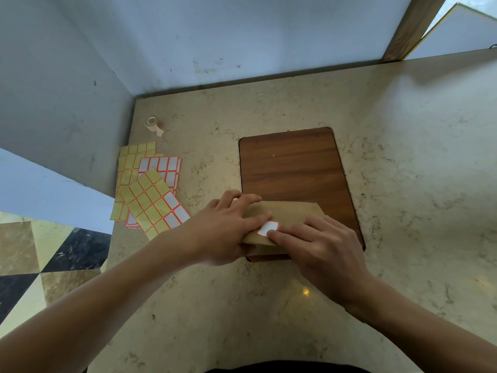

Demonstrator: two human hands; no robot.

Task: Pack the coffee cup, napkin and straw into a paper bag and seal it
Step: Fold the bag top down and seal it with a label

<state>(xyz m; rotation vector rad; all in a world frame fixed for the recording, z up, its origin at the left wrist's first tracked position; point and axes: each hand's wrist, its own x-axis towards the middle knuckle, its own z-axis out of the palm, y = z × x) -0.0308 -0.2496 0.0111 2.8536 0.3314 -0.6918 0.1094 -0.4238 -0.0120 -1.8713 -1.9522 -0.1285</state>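
Observation:
A brown paper bag [290, 215] stands on the near end of a wooden board [293, 168], its top folded over toward me. A white sticker with an orange border [267, 228] lies on the folded flap. My left hand [228, 227] grips the bag's left side, thumb beside the sticker. My right hand [322, 246] lies on the flap with its fingertips pressing the sticker's lower right edge. Cup, napkin and straw are not visible.
Sheets of orange-bordered labels [150, 189] lie fanned out to the left on the marble counter [403, 157]. A small tape roll [153, 124] sits near the back left corner. White walls close the left and back; the counter drops off at the left to a tiled floor.

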